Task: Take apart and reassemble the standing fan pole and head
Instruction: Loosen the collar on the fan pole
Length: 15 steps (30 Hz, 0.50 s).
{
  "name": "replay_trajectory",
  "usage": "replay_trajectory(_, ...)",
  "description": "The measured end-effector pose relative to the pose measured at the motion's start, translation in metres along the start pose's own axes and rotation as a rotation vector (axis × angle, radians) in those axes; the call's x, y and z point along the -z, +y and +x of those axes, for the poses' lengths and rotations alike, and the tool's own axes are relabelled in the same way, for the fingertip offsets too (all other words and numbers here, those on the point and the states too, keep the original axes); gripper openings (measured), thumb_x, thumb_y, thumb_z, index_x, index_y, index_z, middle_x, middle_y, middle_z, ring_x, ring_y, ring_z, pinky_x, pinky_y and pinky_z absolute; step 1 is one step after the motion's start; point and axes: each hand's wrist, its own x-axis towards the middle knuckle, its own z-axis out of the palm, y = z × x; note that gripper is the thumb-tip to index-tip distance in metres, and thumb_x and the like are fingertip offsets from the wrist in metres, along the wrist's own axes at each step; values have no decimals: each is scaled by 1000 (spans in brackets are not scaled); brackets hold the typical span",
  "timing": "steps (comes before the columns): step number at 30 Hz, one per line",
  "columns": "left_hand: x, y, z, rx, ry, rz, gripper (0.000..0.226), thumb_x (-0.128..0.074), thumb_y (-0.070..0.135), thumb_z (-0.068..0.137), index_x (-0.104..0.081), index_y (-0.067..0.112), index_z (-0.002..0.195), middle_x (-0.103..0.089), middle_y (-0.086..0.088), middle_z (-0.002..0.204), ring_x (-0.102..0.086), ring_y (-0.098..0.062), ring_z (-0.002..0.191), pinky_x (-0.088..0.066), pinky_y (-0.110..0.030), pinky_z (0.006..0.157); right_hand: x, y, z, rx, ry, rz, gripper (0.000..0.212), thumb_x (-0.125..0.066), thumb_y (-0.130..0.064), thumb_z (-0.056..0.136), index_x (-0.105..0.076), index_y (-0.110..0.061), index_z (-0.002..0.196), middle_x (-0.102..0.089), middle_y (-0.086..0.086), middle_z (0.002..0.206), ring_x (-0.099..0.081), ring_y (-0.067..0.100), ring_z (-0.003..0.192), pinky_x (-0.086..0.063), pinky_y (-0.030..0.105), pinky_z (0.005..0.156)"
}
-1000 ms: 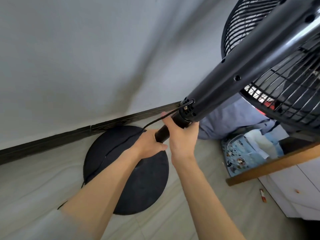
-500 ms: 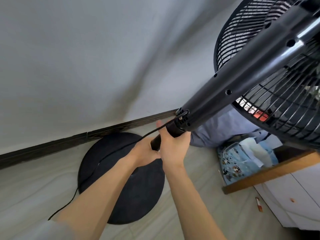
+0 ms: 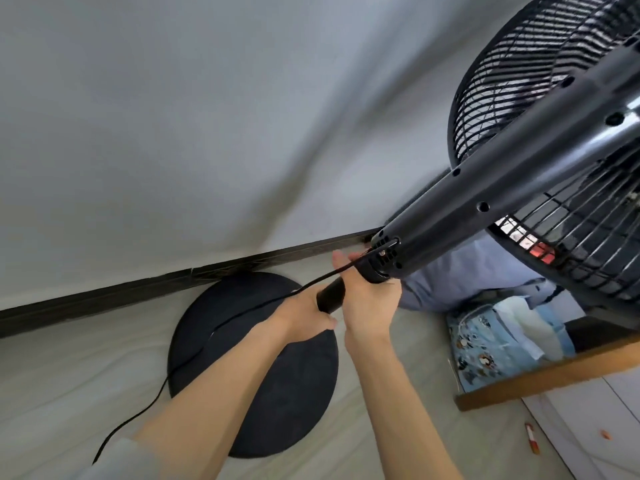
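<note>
Head view: the camera looks steeply down along a black standing fan. Its thick upper column (image 3: 485,209) slants from the top right toward the centre, with several small round holes along its side and a vented lower end. Behind the column, the round wire fan head (image 3: 540,140) fills the upper right corner, its grille ribs dark against the wall.

A thinner black pole (image 3: 330,295) emerges from the bottom end of the column and runs down toward the round black base (image 3: 277,403), which lies flat on the pale floor (image 3: 69,375) close to the dark skirting board (image 3: 104,296). Most of the pole is hidden by the hands.

The left hand (image 3: 304,315) is closed around the pole just below the column, fingers curled round its far side and thumb on the near side. The right hand (image 3: 367,299) is wrapped over the joint where pole meets column, just above and touching the left hand; its fingertips are hidden behind the black collar. Both forearms reach up from the bottom edge.

A black power cord (image 3: 194,351) leaves the column's lower end, passes over the left hand, crosses the base and trails off across the floor to the lower left.

To the right lie a blue-grey cloth (image 3: 471,271), a light blue patterned bag (image 3: 485,348) and a wooden edge (image 3: 554,372) above white cabinet fronts.
</note>
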Motion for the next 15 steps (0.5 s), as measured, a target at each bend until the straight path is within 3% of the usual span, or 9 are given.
replay_trajectory(2, 4, 0, -3, 4, -8, -10, 25, -69, 17, 77, -50, 31, 69, -53, 3, 73, -56, -18, 74, -42, -32, 66, 11, -8, 13, -38, -298, 50, 26, -75, 8, 66, -66, -13, 78, -64, 3, 78, -61, 15, 77, -50, 30, 72)
replay_trajectory(3, 4, -1, -3, 5, -14, -10, 24, -69, 18, 77, -52, 34, 74, -55, 5, 78, -55, -15, 74, -41, -30, 66, 20, -12, 22, -79, -470, 38, 32, -74, 8, 62, -65, -14, 82, -63, 6, 84, -60, 18, 83, -50, 33, 75)
replay_trajectory(5, 5, -2, -4, 11, -15, -24, 19, -70, 19, 78, -57, 27, 90, -55, 7, 82, -53, -11, 73, -40, -28, 65, 32, -18, 34, -161, -705, 1, 40, -75, 7, 60, -63, -14, 92, -64, 6, 92, -60, 25, 95, -50, 43, 85)
replay_trajectory(7, 5, 1, -4, -4, -11, -17, 24, -69, 17, 79, -53, 34, 81, -53, 9, 77, -51, -10, 70, -38, -26, 63, 33, -19, 31, -153, -627, -20, 37, -77, 5, 62, -66, -14, 92, -66, 6, 92, -62, 26, 96, -50, 46, 88)
replay_trajectory(10, 3, 2, -1, -12, 5, 5, 37, -69, 13, 79, -44, 37, 64, -53, 9, 67, -52, -12, 64, -37, -28, 60, 12, -13, 2, -78, -172, -29, 30, -81, 0, 72, -65, -12, 94, -69, 0, 83, -68, 17, 85, -54, 33, 79)
replay_trajectory(12, 1, 2, -1, -29, 17, -6, 43, -69, 11, 79, -41, 33, 56, -49, 12, 57, -49, -11, 58, -35, -28, 58, -2, -4, -10, -55, 46, -46, 28, -82, -8, 78, -63, -11, 99, -69, -5, 84, -67, 5, 80, -53, 23, 76)
replay_trajectory(13, 1, 1, 0, -29, 17, -10, 44, -70, 10, 79, -42, 33, 55, -49, 12, 56, -48, -10, 58, -35, -28, 58, -2, -4, -7, -67, 54, -21, 24, -80, -5, 79, -63, -9, 95, -67, -4, 81, -66, 4, 74, -52, 24, 73)
replay_trajectory(15, 3, -1, -1, -11, 11, -12, 38, -71, 10, 76, -45, 35, 62, -53, 9, 65, -51, -11, 63, -38, -29, 62, 8, -11, 7, -106, -190, 23, 21, -73, 10, 76, -62, -6, 84, -62, 4, 77, -61, 11, 71, -49, 31, 71)
